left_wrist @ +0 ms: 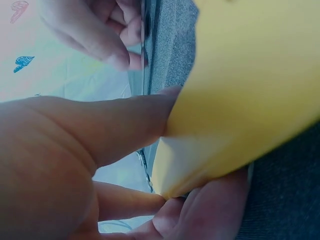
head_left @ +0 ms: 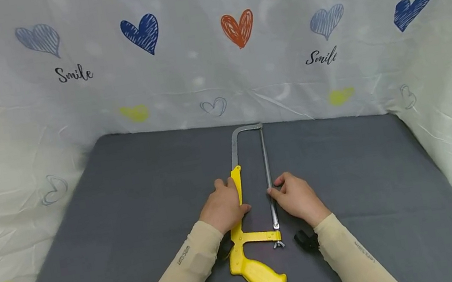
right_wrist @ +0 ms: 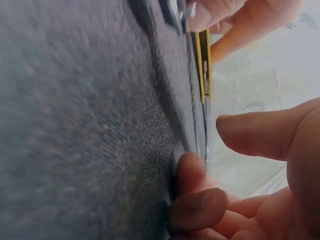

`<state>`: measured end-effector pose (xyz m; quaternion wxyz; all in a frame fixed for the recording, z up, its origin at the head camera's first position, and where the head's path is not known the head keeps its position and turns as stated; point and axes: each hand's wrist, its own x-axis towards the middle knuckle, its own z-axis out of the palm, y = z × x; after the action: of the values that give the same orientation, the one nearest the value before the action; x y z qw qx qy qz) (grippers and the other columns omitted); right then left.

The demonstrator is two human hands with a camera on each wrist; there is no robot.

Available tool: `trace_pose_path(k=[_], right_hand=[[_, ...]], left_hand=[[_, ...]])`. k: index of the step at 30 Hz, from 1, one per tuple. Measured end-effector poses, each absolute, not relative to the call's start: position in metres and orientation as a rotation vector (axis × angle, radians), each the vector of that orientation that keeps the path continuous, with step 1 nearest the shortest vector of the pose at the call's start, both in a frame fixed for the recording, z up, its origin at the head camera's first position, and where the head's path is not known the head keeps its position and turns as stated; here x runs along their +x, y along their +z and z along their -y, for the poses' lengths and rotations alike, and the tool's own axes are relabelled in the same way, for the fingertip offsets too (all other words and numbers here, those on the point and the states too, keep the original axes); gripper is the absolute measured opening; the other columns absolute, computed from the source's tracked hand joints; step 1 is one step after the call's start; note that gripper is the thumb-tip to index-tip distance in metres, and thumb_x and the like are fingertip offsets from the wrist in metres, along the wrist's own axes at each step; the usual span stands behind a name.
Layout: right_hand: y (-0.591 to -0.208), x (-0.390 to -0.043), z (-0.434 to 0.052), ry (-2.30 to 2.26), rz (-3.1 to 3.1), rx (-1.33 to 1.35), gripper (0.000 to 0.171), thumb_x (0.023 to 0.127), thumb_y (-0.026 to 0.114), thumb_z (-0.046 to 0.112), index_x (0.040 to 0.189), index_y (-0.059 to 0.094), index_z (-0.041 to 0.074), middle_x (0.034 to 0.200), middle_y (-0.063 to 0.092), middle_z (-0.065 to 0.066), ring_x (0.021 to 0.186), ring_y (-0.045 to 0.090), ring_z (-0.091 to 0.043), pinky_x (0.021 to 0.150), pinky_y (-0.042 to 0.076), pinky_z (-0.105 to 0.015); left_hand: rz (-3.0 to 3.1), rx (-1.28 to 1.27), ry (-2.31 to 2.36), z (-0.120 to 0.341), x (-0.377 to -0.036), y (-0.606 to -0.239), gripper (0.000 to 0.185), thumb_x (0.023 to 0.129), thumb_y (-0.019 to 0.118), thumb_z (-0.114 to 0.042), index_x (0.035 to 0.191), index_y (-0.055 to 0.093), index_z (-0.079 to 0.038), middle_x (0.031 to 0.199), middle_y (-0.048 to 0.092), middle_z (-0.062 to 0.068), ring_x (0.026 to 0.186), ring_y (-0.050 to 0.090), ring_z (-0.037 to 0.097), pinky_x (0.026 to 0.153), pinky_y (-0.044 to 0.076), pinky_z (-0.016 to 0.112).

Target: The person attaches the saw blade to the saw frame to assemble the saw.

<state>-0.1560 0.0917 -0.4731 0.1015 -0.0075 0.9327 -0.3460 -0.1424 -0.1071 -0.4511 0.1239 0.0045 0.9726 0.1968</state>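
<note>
A hacksaw with a yellow handle (head_left: 259, 275) and a metal frame (head_left: 235, 144) lies flat on the grey table top (head_left: 131, 216), its blade (head_left: 266, 164) pointing away from me. My left hand (head_left: 236, 194) grips the yellow bar of the frame (left_wrist: 240, 90), thumb (left_wrist: 115, 125) on one side and fingers underneath. My right hand (head_left: 274, 187) pinches the blade (right_wrist: 204, 145) about halfway along; its fingertips (right_wrist: 192, 170) touch the blade at the cloth and its thumb (right_wrist: 260, 135) sits just above. The left hand's fingers (right_wrist: 240, 25) show beyond.
White cloth printed with hearts and "Smile" (head_left: 322, 57) walls the table at the back and both sides. Grey surface extends left (head_left: 90, 243) and right (head_left: 394, 182) of the saw. A wing nut (head_left: 278, 244) sits at the blade's near end.
</note>
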Motion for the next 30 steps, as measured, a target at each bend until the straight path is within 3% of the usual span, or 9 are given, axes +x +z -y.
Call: trace_pose_path(k=[7, 12, 16, 30], right_hand=[[-0.471, -0.123, -0.099, -0.973, -2.768, -0.074, 0.03, 0.104, 0.072, 0.032, 0.118, 0.066, 0.007, 0.079, 0.064, -0.003, 0.062, 0.056, -0.017, 0.059, 0.046, -0.031], [-0.464, -0.096, -0.106, -0.946, -2.754, -0.117, 0.018, 0.103, 0.074, 0.029, 0.096, 0.068, 0.013, 0.069, 0.058, 0.0, 0.057, 0.05, -0.016, 0.055, 0.041, -0.03], [-0.457, -0.079, -0.109, -0.937, -2.665, -0.152, 0.02, 0.101, 0.076, 0.029, 0.085, 0.068, 0.019, 0.064, 0.056, 0.003, 0.054, 0.048, -0.015, 0.052, 0.038, -0.029], [-0.46, -0.068, -0.113, -0.967, -2.626, -0.329, 0.017, 0.097, 0.079, 0.015, 0.082, 0.07, 0.019, 0.067, 0.06, 0.008, 0.058, 0.052, -0.011, 0.055, 0.041, -0.025]], left_hand=[[-2.823, 0.01, 0.59, 0.108, -0.144, -0.452, 0.092, 0.096, 0.085, -0.032, 0.164, 0.036, 0.007, 0.146, 0.05, 0.033, 0.091, 0.073, 0.036, 0.08, 0.067, 0.044], [-2.833, 0.016, 0.593, 0.107, -0.146, -0.451, 0.092, 0.096, 0.084, -0.032, 0.164, 0.036, 0.007, 0.147, 0.05, 0.033, 0.089, 0.073, 0.034, 0.08, 0.067, 0.043], [-2.824, 0.018, 0.597, 0.107, -0.146, -0.451, 0.092, 0.096, 0.085, -0.032, 0.164, 0.036, 0.007, 0.148, 0.049, 0.033, 0.09, 0.073, 0.035, 0.08, 0.067, 0.044], [-2.834, 0.018, 0.608, 0.106, -0.147, -0.451, 0.092, 0.094, 0.086, -0.031, 0.163, 0.039, 0.007, 0.145, 0.051, 0.033, 0.089, 0.072, 0.035, 0.082, 0.067, 0.044]])
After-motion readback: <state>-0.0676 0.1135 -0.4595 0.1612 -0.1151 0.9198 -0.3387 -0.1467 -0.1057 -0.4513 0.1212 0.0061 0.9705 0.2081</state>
